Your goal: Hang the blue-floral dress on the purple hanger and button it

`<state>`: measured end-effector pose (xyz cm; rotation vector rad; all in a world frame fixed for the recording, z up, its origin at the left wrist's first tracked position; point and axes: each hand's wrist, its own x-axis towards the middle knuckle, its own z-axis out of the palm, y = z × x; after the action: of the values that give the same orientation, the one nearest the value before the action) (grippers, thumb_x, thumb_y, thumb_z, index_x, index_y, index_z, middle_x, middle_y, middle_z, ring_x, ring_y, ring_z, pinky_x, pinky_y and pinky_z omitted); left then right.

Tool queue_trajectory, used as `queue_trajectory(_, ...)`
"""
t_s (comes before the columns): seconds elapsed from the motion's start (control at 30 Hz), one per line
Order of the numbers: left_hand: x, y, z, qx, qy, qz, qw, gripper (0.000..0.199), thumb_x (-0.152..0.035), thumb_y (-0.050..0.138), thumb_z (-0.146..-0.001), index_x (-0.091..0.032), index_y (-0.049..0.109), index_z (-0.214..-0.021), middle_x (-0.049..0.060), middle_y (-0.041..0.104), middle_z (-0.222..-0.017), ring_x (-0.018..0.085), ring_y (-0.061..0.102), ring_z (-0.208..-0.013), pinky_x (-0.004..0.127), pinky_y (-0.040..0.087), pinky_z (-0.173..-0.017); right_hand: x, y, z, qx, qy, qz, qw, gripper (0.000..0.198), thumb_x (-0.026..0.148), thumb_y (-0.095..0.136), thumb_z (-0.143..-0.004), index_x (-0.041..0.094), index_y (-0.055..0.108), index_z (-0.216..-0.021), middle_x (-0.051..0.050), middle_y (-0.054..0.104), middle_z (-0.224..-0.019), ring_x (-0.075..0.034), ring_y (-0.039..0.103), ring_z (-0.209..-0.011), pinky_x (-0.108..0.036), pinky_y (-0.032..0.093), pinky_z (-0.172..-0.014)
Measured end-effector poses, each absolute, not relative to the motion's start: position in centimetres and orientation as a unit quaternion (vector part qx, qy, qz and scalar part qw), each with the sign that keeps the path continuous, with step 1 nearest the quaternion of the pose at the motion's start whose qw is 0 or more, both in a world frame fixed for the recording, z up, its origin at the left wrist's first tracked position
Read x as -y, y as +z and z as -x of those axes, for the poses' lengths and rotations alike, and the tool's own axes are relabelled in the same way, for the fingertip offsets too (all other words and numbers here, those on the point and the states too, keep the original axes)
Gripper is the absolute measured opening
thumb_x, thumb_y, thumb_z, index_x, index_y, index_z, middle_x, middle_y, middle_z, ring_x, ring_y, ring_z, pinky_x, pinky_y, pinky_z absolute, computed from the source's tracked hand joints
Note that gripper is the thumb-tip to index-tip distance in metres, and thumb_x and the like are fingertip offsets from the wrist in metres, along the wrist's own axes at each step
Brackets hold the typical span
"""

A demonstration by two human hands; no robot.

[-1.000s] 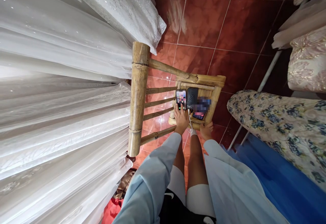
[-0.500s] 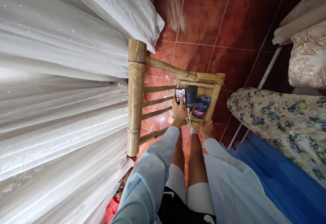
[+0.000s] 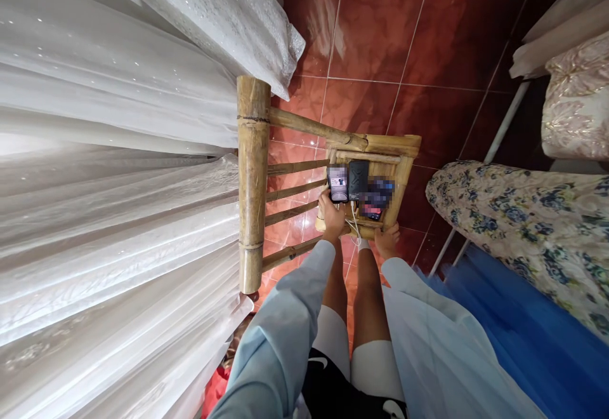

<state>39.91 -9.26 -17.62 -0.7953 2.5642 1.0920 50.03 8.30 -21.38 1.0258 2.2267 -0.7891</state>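
Observation:
A smartphone (image 3: 338, 185) with a lit screen lies on the seat frame of a small bamboo chair (image 3: 402, 184). My left hand (image 3: 333, 214) touches its near end, fingers apart, with the thumb side at the phone's left edge. Beside that phone is a black power bank (image 3: 358, 179); a white cable (image 3: 353, 216) runs from its near end. Further right, a second phone (image 3: 371, 211) is partly blurred out, its screen showing pink. My right hand (image 3: 387, 241) is curled round the near right corner of the chair's seat.
White sheer gowns (image 3: 118, 184) fill the left side, close to the chair's thick bamboo top rail (image 3: 252, 184). At right stand a flower-patterned ironing board (image 3: 514, 216) and blue tulle (image 3: 504, 298). Red tiles (image 3: 371, 32) cover the floor; my legs (image 3: 368, 292) are below the seat.
The phone screen has gone from app icons to a different page with a picture. My left hand's pointing finger has drawn back from the screen toward its near end. My right hand stays put.

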Motion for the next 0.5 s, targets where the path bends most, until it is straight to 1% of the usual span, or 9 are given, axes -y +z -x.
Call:
queue_trajectory(0.1,9.1,-18.5,-40.7,-0.854,0.39,0.322,0.12,0.069,-0.016,0.065,-0.08,-0.022,0.039,-0.144,0.014,0.048,-0.139,0.03,0.044,-0.137,0.047,0.034,-0.119,-8.3,-21.5,-50.0,-0.824,-0.287,-0.396,0.286,0.062,0.042,0.049,-0.086,0.01,0.041,-0.139,-0.024,0.055,-0.123,-0.04,0.055,-0.111,-0.052,0.05,-0.087)
queue_trajectory(0.23,8.5,-18.6,-40.8,-0.867,0.374,0.304,0.125,0.073,-0.019,0.063,-0.085,-0.024,0.034,-0.152,0.014,0.04,-0.149,0.03,0.038,-0.143,0.045,0.031,-0.122,-8.3,-21.6,-50.1,-0.821,-0.281,-0.404,0.29,0.065,0.041,0.049,-0.085,0.015,0.034,-0.143,-0.021,0.05,-0.131,-0.038,0.053,-0.117,-0.052,0.05,-0.092)
queue_trajectory(0.3,8.3,-18.1,-40.3,-0.886,0.36,0.259,0.136,0.071,-0.02,0.059,-0.088,-0.026,0.035,-0.154,0.013,0.032,-0.156,0.03,0.032,-0.148,0.046,0.028,-0.124,-8.3,-21.7,-50.1,-0.82,-0.278,-0.407,0.292,0.068,0.041,0.049,-0.084,0.015,0.031,-0.144,-0.021,0.048,-0.134,-0.038,0.051,-0.121,-0.053,0.049,-0.096)
queue_trajectory(0.4,8.2,-17.5,-38.9,-0.909,0.328,0.209,0.152,0.067,-0.019,0.055,-0.09,-0.03,0.039,-0.154,0.011,0.021,-0.164,0.034,0.024,-0.152,0.051,0.023,-0.125,-8.4,-21.9,-50.2,-0.819,-0.274,-0.409,0.297,0.073,0.04,0.05,-0.082,0.013,0.029,-0.146,-0.023,0.046,-0.136,-0.04,0.048,-0.126,-0.056,0.045,-0.103)
queue_trajectory(0.5,8.2,-17.4,-37.1,-0.921,0.297,0.196,0.156,0.067,-0.016,0.054,-0.091,-0.031,0.041,-0.155,0.009,0.018,-0.167,0.036,0.026,-0.15,0.053,0.026,-0.123,-8.4,-21.9,-50.3,-0.819,-0.273,-0.407,0.299,0.075,0.041,0.051,-0.081,0.01,0.028,-0.146,-0.025,0.046,-0.137,-0.042,0.045,-0.13,-0.058,0.04,-0.107)
